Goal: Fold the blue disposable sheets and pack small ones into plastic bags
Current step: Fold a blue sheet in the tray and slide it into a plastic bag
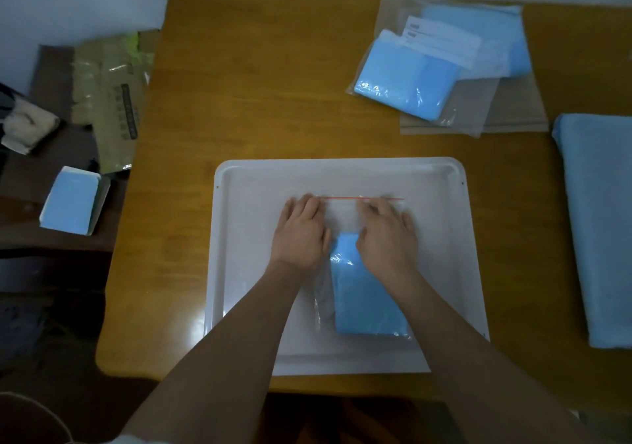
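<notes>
- Folded blue sheet point(367, 301): a compact rectangular pad, pale blue, lying inside a clear plastic bag point(345, 214) whose far edge carries a thin red zip line; the bag lies flat in the middle of a white tray point(239, 183).
- Left hand point(301, 229): palm down, fingers extended toward the red line, pressing the empty upper part of the bag at its left side.
- Right hand point(388, 231): palm down on the bag's right side, fingers reaching the zip edge; whether they lie flat or pinch the edge cannot be told because of blur.
- The two hands lie side by side, slightly apart, the sheet's top edge between the wrists.
- Wooden table point(260, 77): bears the tray.
- Packed bags point(437, 67) of blue sheets: far right of the table.
- Large folded blue sheet point(598, 224): right edge.
- Open box of blue sheets point(70, 200): on a dark side surface at left.
</notes>
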Action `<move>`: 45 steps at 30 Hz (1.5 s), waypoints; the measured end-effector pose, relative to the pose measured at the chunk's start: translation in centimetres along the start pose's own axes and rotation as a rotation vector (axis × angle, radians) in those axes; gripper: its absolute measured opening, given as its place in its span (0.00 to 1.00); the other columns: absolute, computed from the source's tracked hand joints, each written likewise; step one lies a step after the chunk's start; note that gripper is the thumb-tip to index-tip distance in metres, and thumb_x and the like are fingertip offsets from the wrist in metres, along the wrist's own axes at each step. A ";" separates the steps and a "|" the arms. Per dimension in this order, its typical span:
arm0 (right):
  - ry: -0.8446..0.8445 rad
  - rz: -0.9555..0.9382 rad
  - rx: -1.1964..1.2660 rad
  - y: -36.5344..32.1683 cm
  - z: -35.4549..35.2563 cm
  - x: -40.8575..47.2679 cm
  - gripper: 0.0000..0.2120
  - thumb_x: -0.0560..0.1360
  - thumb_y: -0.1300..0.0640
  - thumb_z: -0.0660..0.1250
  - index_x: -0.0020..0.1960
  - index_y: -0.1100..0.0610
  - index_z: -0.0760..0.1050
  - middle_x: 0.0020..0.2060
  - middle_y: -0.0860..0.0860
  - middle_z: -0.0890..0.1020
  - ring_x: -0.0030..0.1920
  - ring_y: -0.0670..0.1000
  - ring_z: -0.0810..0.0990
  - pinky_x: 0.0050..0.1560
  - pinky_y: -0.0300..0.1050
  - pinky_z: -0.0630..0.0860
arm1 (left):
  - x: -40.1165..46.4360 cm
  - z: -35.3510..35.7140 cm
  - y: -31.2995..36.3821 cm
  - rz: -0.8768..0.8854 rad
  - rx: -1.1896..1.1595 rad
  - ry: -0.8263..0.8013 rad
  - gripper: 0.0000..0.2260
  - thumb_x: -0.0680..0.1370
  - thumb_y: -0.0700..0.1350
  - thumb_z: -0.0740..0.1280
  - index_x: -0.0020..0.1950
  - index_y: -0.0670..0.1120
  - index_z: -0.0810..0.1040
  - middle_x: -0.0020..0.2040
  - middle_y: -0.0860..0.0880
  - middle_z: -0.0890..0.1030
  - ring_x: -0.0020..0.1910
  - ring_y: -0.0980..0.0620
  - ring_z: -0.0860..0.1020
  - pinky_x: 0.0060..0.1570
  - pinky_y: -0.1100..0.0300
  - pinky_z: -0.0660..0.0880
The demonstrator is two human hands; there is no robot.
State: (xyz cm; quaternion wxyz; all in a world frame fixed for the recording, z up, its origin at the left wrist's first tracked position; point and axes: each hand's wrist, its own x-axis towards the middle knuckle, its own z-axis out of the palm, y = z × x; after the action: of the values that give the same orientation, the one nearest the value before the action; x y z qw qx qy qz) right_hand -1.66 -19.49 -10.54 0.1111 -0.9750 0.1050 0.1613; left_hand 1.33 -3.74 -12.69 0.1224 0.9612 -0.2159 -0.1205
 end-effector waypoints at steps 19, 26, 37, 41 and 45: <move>0.023 -0.058 0.158 1.0 1.0 0.0 0.30 0.75 0.59 0.61 0.76 0.55 0.60 0.74 0.47 0.61 0.73 0.48 0.61 0.75 0.45 0.52 | 0.4 0.8 4.6 0.006 0.053 -0.096 0.27 0.81 0.49 0.50 0.79 0.47 0.47 0.80 0.51 0.49 0.78 0.51 0.44 0.75 0.51 0.39; 0.044 -0.074 0.078 2.3 1.6 -0.7 0.26 0.78 0.56 0.58 0.76 0.49 0.60 0.73 0.42 0.62 0.74 0.44 0.59 0.74 0.53 0.52 | -0.1 1.9 4.6 -0.066 -0.009 -0.118 0.24 0.83 0.50 0.47 0.79 0.53 0.48 0.79 0.58 0.46 0.77 0.59 0.43 0.75 0.51 0.40; 0.124 0.000 0.025 5.5 2.3 -1.5 0.24 0.82 0.48 0.53 0.77 0.49 0.60 0.75 0.48 0.64 0.77 0.51 0.56 0.75 0.60 0.51 | -1.7 2.6 3.4 -0.261 -0.008 0.007 0.25 0.81 0.54 0.40 0.79 0.55 0.46 0.79 0.58 0.47 0.77 0.60 0.43 0.73 0.54 0.33; 0.166 -0.009 0.044 6.1 3.1 -1.1 0.24 0.81 0.48 0.52 0.77 0.51 0.60 0.74 0.49 0.66 0.76 0.51 0.58 0.75 0.61 0.51 | -1.9 3.4 2.6 -0.253 -0.012 0.070 0.26 0.81 0.54 0.43 0.79 0.53 0.51 0.79 0.57 0.52 0.77 0.60 0.47 0.75 0.53 0.38; 0.224 -0.040 0.087 6.6 3.8 -1.1 0.25 0.80 0.48 0.52 0.75 0.53 0.63 0.72 0.51 0.68 0.76 0.52 0.60 0.75 0.63 0.53 | -1.9 4.1 2.2 -0.234 -0.010 0.138 0.26 0.80 0.53 0.49 0.79 0.51 0.55 0.78 0.55 0.56 0.77 0.58 0.52 0.75 0.49 0.46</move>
State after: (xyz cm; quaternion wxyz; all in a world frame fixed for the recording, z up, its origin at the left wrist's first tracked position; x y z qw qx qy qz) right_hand -5.34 -24.69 -14.88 0.1440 -0.9831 0.1040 0.0442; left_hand -2.37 -5.53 -15.60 0.1269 0.9852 -0.0930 -0.0687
